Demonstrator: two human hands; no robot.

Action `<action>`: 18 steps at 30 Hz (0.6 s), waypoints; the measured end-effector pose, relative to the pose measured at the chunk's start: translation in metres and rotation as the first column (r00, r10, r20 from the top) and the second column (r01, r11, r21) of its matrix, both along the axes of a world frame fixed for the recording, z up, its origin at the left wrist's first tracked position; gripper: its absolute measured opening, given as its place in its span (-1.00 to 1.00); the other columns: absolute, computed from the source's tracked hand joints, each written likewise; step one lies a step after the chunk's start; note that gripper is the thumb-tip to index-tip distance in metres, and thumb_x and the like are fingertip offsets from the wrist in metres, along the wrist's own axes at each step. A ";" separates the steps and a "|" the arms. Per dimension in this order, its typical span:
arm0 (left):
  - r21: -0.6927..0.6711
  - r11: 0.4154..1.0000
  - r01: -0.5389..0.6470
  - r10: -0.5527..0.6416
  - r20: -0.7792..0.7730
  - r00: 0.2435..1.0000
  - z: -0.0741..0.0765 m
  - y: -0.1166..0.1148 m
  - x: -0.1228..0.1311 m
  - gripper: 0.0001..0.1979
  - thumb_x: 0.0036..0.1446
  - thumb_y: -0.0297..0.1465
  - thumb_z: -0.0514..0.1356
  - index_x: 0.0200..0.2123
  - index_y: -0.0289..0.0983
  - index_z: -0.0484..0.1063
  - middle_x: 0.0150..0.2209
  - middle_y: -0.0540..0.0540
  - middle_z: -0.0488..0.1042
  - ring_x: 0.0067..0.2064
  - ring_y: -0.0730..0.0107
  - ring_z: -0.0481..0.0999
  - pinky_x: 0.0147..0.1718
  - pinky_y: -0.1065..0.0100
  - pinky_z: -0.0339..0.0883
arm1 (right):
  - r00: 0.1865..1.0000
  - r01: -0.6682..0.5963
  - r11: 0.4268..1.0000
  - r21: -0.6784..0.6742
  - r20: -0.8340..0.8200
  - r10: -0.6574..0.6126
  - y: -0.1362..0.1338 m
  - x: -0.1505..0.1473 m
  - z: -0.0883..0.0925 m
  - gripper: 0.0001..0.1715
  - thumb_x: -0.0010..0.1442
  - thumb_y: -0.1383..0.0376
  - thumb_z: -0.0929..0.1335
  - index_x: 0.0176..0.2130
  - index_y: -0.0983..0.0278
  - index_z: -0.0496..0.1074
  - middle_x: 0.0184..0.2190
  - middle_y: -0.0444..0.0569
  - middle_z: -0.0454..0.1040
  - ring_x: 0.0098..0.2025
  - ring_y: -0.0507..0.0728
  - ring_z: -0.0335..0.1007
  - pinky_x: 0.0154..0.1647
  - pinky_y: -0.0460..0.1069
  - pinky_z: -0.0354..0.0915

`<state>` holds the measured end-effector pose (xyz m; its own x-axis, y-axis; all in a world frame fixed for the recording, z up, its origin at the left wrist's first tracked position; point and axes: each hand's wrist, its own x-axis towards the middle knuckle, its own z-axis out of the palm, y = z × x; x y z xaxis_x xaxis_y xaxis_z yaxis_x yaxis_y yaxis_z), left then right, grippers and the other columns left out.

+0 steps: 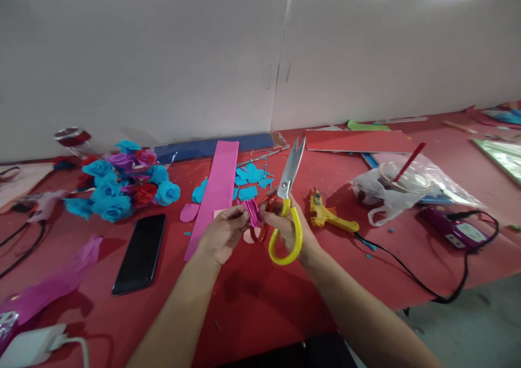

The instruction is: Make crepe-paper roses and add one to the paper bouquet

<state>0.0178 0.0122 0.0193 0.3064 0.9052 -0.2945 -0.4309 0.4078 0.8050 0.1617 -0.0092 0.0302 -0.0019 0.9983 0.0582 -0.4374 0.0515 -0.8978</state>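
Between both hands is a small folded stack of pink crepe paper (253, 213). The fingers of my left hand (226, 229) pinch its left side. My right hand (285, 224) grips its right side with thumb and fingertips. Yellow-handled scissors (292, 186) also hang in my right hand, blades pointing up and slightly parted. Just beyond my hands lie blue paper petals (250, 175) in a loose pile. A long pink paper strip (215, 186) runs beside my left hand. Under my hands sits a reddish-brown ring-shaped thing (259, 234), partly hidden.
Blue, red and purple paper flowers (118, 186) stand at left, near a black phone (140, 254). To the right lie a yellow glue gun (329, 213) with its cord, a plastic bag with a cup (402, 181) and a purple power box (456, 227). White panels (142, 58) back the red table (252, 303).
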 end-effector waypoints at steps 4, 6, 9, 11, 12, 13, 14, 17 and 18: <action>-0.026 1.000 -0.014 0.015 0.024 1.000 0.001 0.001 0.000 -0.82 -0.25 -0.48 0.42 -0.47 -0.31 0.54 -0.47 -0.05 0.51 -0.40 0.45 0.48 -0.30 0.41 0.35 | 1.000 0.001 1.000 0.005 -0.014 -0.001 0.001 0.001 0.000 -0.58 -0.07 0.36 0.43 -0.23 0.19 0.20 -0.50 -0.25 0.37 -0.47 0.00 0.32 -0.37 -0.05 0.27; -0.038 0.998 -0.058 0.058 -0.001 0.998 0.002 0.000 0.000 -0.81 -0.31 -0.47 0.44 -0.53 -0.31 0.52 -0.52 0.00 0.48 -0.45 0.50 0.45 -0.34 0.45 0.34 | 1.000 0.010 1.000 0.012 -0.013 -0.009 0.001 0.000 0.000 -0.60 -0.04 0.34 0.42 -0.22 0.19 0.20 -0.50 -0.24 0.38 -0.46 0.01 0.33 -0.36 -0.04 0.29; 0.024 0.991 -0.130 0.132 -0.110 0.985 0.005 -0.001 -0.001 -0.79 -0.34 -0.45 0.46 -0.56 -0.31 0.53 -0.55 0.03 0.47 -0.47 0.56 0.43 -0.38 0.50 0.32 | 0.998 0.060 0.998 -0.003 0.026 -0.060 0.000 0.000 0.003 -0.61 -0.02 0.32 0.43 -0.22 0.19 0.21 -0.49 -0.25 0.37 -0.45 0.00 0.34 -0.35 -0.05 0.32; 0.087 0.988 -0.126 0.139 -0.172 0.975 0.006 -0.002 -0.002 -0.80 -0.31 -0.42 0.45 -0.51 -0.31 0.55 -0.51 0.00 0.51 -0.44 0.53 0.45 -0.37 0.50 0.33 | 0.996 0.082 0.996 -0.027 0.047 -0.081 -0.002 0.000 0.004 -0.56 -0.07 0.33 0.47 -0.22 0.19 0.23 -0.49 -0.28 0.34 -0.47 -0.03 0.31 -0.38 -0.08 0.31; 0.098 0.988 -0.115 0.132 -0.183 0.974 0.007 -0.002 -0.002 -0.79 -0.29 -0.41 0.45 -0.50 -0.32 0.56 -0.49 -0.02 0.52 -0.43 0.52 0.46 -0.38 0.49 0.33 | 0.996 0.083 0.996 -0.036 0.046 -0.081 -0.002 0.000 0.003 -0.54 -0.10 0.35 0.49 -0.22 0.19 0.25 -0.49 -0.29 0.33 -0.48 -0.05 0.30 -0.39 -0.10 0.31; 0.094 0.990 -0.103 0.118 -0.179 0.977 0.008 -0.002 -0.003 -0.80 -0.28 -0.39 0.45 -0.49 -0.32 0.57 -0.49 -0.03 0.53 -0.43 0.51 0.46 -0.39 0.49 0.34 | 0.996 0.081 0.996 -0.043 0.038 -0.080 -0.002 0.000 0.002 -0.52 -0.12 0.36 0.50 -0.23 0.19 0.26 -0.49 -0.30 0.32 -0.48 -0.05 0.31 -0.39 -0.11 0.31; 0.082 0.992 -0.094 0.106 -0.161 0.981 0.008 -0.002 -0.004 -0.80 -0.27 -0.37 0.44 -0.50 -0.31 0.57 -0.51 -0.03 0.53 -0.45 0.52 0.46 -0.40 0.49 0.34 | 0.997 0.076 0.996 -0.049 0.023 -0.075 -0.002 0.000 0.001 -0.52 -0.13 0.36 0.50 -0.23 0.19 0.27 -0.48 -0.29 0.33 -0.47 -0.06 0.32 -0.39 -0.12 0.32; 0.044 0.996 -0.074 0.078 -0.087 0.993 0.008 -0.001 -0.005 -0.81 -0.25 -0.34 0.44 -0.51 -0.30 0.58 -0.54 -0.03 0.53 -0.48 0.54 0.45 -0.42 0.49 0.35 | 0.998 0.024 0.997 -0.068 -0.061 -0.028 0.002 0.000 -0.006 -0.50 -0.13 0.34 0.52 -0.21 0.19 0.28 -0.45 -0.25 0.40 -0.43 -0.01 0.40 -0.34 -0.07 0.37; 0.038 0.997 -0.071 0.073 -0.071 0.995 0.008 -0.001 -0.005 -0.81 -0.26 -0.35 0.44 -0.51 -0.30 0.58 -0.52 -0.03 0.54 -0.47 0.53 0.46 -0.41 0.49 0.36 | 0.995 -0.002 0.997 -0.077 -0.096 -0.006 0.003 0.000 -0.008 -0.49 -0.13 0.33 0.52 -0.21 0.19 0.27 -0.44 -0.24 0.43 -0.42 0.01 0.42 -0.33 -0.06 0.39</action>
